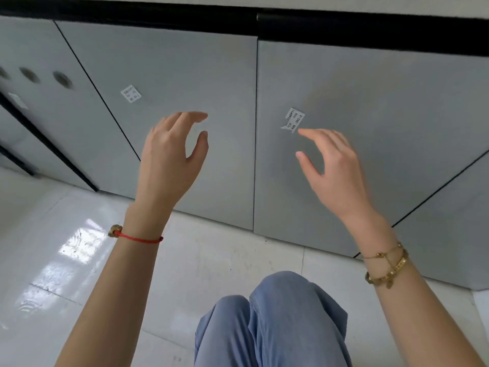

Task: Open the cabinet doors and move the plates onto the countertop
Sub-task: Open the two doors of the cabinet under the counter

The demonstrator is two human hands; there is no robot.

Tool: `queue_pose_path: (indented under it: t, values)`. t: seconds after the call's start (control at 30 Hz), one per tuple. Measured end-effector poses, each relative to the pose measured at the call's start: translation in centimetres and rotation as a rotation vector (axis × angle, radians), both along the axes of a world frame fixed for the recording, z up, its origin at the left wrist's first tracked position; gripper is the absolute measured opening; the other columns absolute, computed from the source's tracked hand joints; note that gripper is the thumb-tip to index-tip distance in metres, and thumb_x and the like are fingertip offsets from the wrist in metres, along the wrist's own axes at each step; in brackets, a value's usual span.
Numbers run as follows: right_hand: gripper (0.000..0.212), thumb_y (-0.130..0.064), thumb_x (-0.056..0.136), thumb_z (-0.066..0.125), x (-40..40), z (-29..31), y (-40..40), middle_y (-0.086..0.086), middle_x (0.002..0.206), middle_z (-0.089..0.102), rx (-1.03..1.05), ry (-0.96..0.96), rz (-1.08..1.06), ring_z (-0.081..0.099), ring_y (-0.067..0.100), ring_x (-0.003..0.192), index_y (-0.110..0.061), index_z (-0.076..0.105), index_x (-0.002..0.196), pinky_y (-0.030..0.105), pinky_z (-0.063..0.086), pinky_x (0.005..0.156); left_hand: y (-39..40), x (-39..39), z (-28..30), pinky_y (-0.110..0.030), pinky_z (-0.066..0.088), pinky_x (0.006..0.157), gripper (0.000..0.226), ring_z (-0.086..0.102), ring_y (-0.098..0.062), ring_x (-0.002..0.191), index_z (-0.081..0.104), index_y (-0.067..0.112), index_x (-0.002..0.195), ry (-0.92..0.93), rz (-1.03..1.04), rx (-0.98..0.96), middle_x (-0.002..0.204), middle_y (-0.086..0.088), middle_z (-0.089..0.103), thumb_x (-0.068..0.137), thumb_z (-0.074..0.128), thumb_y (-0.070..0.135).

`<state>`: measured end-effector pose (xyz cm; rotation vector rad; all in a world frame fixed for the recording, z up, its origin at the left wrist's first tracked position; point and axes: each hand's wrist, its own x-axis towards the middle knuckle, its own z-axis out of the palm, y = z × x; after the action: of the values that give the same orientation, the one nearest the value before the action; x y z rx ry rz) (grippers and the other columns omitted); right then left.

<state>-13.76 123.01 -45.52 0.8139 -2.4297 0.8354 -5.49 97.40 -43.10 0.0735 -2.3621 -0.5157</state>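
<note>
Both flat grey cabinet doors are closed: left door [169, 107] and right door [370, 144], each w/ a small white paper sticker. Left hand [169, 160] is raised in front of left door, fingers spread, holding nothing. Right hand [336, 168] same in front of right door, empty, fingertips near its sticker [293, 120]. Plates not visible. Countertop edge [370, 4] is at top.

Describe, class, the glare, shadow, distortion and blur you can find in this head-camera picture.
Head view: window glare gleams on the glossy floor tiles; soft hand shadows fall on the right cabinet door; the wide lens slants the door seams outward; the left hand fingertips smear slightly; print on the sticker is mostly unreadable; the right hand stays fairly sharp.
</note>
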Motion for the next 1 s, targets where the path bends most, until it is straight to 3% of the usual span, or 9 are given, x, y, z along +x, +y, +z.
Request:
queue_pose_path:
  t: [0.17, 0.37, 0.53, 0.6, 0.7, 0.87, 1.0]
  values:
    - [0.035, -0.024, 0.095, 0.055, -1.4, 2.7, -1.5, 0.001, 0.123, 0.061, -0.070, 0.086, -0.001, 0.051, 0.020, 0.118, -0.013, 0.055, 0.128, 0.032, 0.041, 0.101, 0.2, -3.1, 2.4, -0.026, 0.046, 0.089, 0.026, 0.061, -0.009, 0.100, 0.061, 0.018, 0.119, 0.066, -0.023, 0.049, 0.111, 0.005, 0.066, 0.094, 0.055, 0.023]
    - [0.038, -0.026, 0.095, 0.054, -3.1, 4.7, -3.9, 0.000, 0.125, 0.058, -0.098, 0.121, 0.021, 0.049, 0.017, 0.121, -0.016, 0.053, 0.131, 0.034, 0.043, 0.100, 0.0, -7.7, 4.7, -0.024, 0.046, 0.077, 0.026, 0.061, -0.009, 0.088, 0.063, 0.016, 0.118, 0.104, -0.021, 0.185, 0.103, 0.004, 0.067, 0.094, 0.054, 0.022]
    - [0.039, -0.025, 0.094, 0.054, -3.8, 5.2, -5.4, 0.001, 0.124, 0.059, -0.110, 0.159, 0.042, 0.049, 0.019, 0.121, -0.014, 0.053, 0.131, 0.038, 0.043, 0.102, 0.2, -10.1, 6.0, 0.000, 0.041, 0.070, 0.023, 0.061, 0.005, 0.087, 0.068, 0.022, 0.113, 0.103, -0.089, 0.525, 0.101, 0.009, 0.069, 0.093, 0.056, 0.023]
    - [0.039, -0.024, 0.094, 0.055, -4.0, 5.2, -5.9, 0.001, 0.124, 0.059, -0.105, 0.175, 0.039, 0.049, 0.019, 0.120, -0.013, 0.053, 0.131, 0.038, 0.044, 0.101, 0.3, -10.6, 6.5, -0.005, 0.046, 0.078, 0.023, 0.065, 0.000, 0.094, 0.069, 0.025, 0.111, 0.094, -0.134, 0.694, 0.102, 0.011, 0.071, 0.092, 0.056, 0.025]
    - [0.039, -0.026, 0.094, 0.053, -4.0, 5.1, -6.5, 0.000, 0.125, 0.057, -0.085, 0.184, 0.040, 0.049, 0.018, 0.120, -0.013, 0.053, 0.130, 0.035, 0.044, 0.101, 0.5, -11.1, 7.2, -0.026, 0.054, 0.086, 0.025, 0.068, -0.010, 0.095, 0.068, 0.026, 0.113, 0.085, -0.206, 0.919, 0.099, 0.006, 0.072, 0.091, 0.058, 0.024]
    - [0.040, -0.028, 0.095, 0.052, -3.8, 4.7, -7.0, 0.001, 0.127, 0.056, -0.042, 0.167, 0.034, 0.047, 0.017, 0.122, -0.011, 0.052, 0.132, 0.030, 0.042, 0.101, 0.4, -11.6, 8.3, -0.022, 0.053, 0.082, 0.023, 0.068, -0.008, 0.094, 0.063, 0.013, 0.116, 0.066, -0.375, 1.189, 0.107, 0.003, 0.071, 0.095, 0.055, 0.013]
    - [0.041, -0.028, 0.095, 0.053, -3.6, 4.6, -7.2, 0.001, 0.127, 0.056, -0.047, 0.150, 0.037, 0.047, 0.017, 0.121, -0.010, 0.051, 0.132, 0.031, 0.042, 0.101, 0.5, -11.0, 8.5, -0.021, 0.053, 0.085, 0.022, 0.067, -0.009, 0.101, 0.061, 0.012, 0.116, 0.041, -0.444, 1.247, 0.108, 0.004, 0.070, 0.096, 0.054, 0.008]
